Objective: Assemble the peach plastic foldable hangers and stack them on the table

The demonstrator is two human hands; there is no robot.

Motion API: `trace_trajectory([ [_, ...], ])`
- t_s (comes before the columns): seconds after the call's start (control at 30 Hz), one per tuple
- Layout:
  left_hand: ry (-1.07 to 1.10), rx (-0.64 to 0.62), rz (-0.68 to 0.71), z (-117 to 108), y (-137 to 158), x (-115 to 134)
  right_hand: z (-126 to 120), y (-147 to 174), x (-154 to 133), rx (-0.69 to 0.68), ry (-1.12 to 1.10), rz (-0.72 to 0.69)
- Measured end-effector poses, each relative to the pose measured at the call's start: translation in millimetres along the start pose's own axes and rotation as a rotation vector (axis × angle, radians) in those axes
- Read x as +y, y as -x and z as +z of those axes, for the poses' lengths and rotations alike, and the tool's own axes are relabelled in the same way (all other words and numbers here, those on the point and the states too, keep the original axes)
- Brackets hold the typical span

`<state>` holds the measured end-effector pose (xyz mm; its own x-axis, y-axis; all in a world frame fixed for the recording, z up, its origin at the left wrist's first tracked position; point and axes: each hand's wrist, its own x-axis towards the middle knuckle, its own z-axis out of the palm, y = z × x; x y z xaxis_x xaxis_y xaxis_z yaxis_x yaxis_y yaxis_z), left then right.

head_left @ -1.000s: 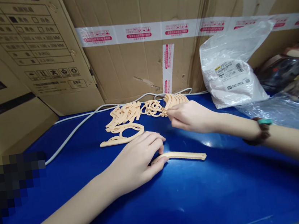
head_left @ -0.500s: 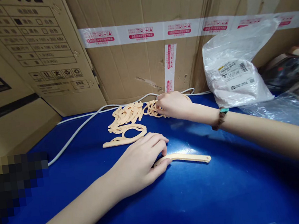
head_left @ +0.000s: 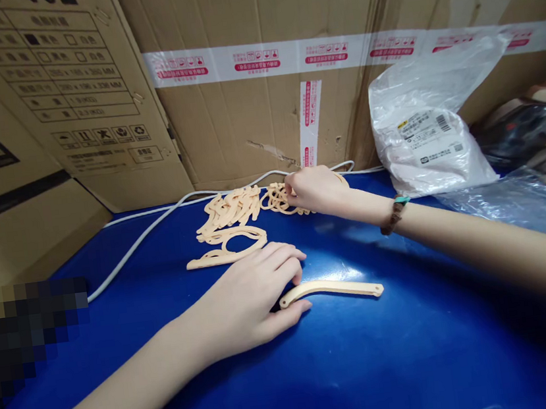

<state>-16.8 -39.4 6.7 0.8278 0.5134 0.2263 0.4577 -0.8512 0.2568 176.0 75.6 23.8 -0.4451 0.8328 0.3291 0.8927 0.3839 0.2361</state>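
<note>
A curved beige plastic arm [head_left: 335, 286], like part of a folding clothes hanger, lies on the blue tabletop with a small hole at each end. Around its left end is my left hand [head_left: 257, 296], thumb below and fingers above, held apart from it. My right hand [head_left: 318, 189] reaches into a pile of beige hook-like loops [head_left: 275, 197] at the back, fingers curled and tips partly hidden. Left of it is a heap of similar curved arms [head_left: 233, 206]. Nearer lie joined hanger pieces with a round loop [head_left: 229, 254], just beyond my left hand.
Cardboard boxes [head_left: 253, 121] stand along the back and left. A white cable [head_left: 134, 248] runs across the table behind the parts. At the right sits a white plastic bag [head_left: 431, 138] with a label, beside clear plastic wrap [head_left: 531, 199].
My left fingers have loosened and drawn slightly left, so the near end of the curved arm now shows. My right hand stays at the loop pile, shifted very little.
</note>
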Motion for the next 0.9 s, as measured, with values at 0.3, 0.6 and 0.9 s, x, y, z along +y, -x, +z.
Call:
trace_trajectory([
  [0.3, 0.115, 0.072, -0.141, -5.4, 0.6, 1.6, -19.4, 2.5, 10.9, 0.228, -0.027, 0.072],
  [0.6, 0.998, 0.396, -0.604, 1.5, -11.2, -7.9, -24.6, 69.3, 11.6, 0.345, -0.312, -0.315],
  [0.9, 1.021, 0.131, -0.541, -0.4, -10.4, 2.0, -16.5, 91.2, 2.0, 0.360, -0.252, -0.361],
])
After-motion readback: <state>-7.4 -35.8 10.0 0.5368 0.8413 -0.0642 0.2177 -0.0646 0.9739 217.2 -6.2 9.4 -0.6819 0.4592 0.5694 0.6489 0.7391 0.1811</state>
